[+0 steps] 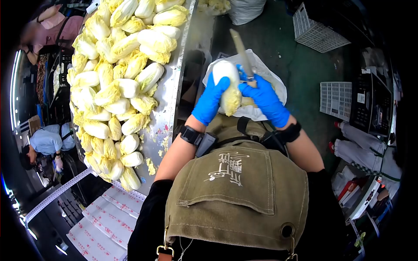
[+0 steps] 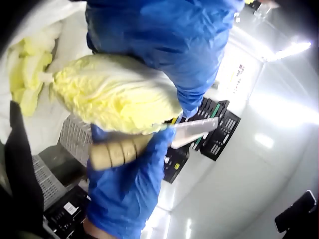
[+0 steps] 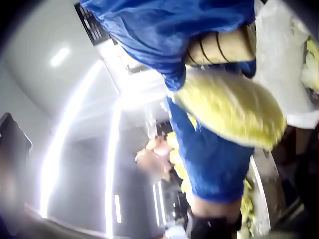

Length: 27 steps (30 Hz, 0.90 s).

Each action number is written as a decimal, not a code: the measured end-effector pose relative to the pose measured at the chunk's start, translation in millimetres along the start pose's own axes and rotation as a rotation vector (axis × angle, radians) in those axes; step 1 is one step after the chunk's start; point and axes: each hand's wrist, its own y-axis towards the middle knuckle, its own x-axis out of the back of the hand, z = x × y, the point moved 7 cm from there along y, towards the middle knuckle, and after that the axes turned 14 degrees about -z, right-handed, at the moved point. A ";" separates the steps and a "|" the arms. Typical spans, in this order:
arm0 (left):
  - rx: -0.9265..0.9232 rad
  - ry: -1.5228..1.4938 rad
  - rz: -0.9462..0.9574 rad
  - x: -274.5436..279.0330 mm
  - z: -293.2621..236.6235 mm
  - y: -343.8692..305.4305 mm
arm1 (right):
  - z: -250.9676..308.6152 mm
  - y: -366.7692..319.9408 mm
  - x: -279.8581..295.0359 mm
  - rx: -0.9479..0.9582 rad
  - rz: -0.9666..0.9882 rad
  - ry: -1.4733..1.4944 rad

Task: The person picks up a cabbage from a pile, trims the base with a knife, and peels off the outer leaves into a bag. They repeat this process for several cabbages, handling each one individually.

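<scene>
Well, pale cabbage (image 1: 230,93) w/ yellow tip in grip of L hand (image 1: 212,100), knife (image 1: 241,50) in grip of R hand (image 1: 265,98).

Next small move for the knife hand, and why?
Likely angle the knife in against the white end of the napa cabbage for a trim cut: the left hand grips it over the white bag, and the right hand holds the knife with its blade pointing past that end.
</scene>
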 end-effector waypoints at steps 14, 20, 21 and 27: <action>0.346 -0.217 -0.098 24.7 17.1 4.6 | -6.6 13.5 63.3 0.027 -0.111 -0.199; 0.030 -0.098 -0.047 -10.5 2.3 -0.4 | 4.7 -8.8 14.2 0.025 -0.079 -0.200; 0.039 -0.047 -0.024 -14.6 0.2 -1.6 | 4.3 -7.7 11.7 0.030 -0.074 -0.123; -0.027 0.024 -0.015 -21.5 -3.9 -4.9 | 6.8 -8.9 11.6 0.023 -0.108 -0.122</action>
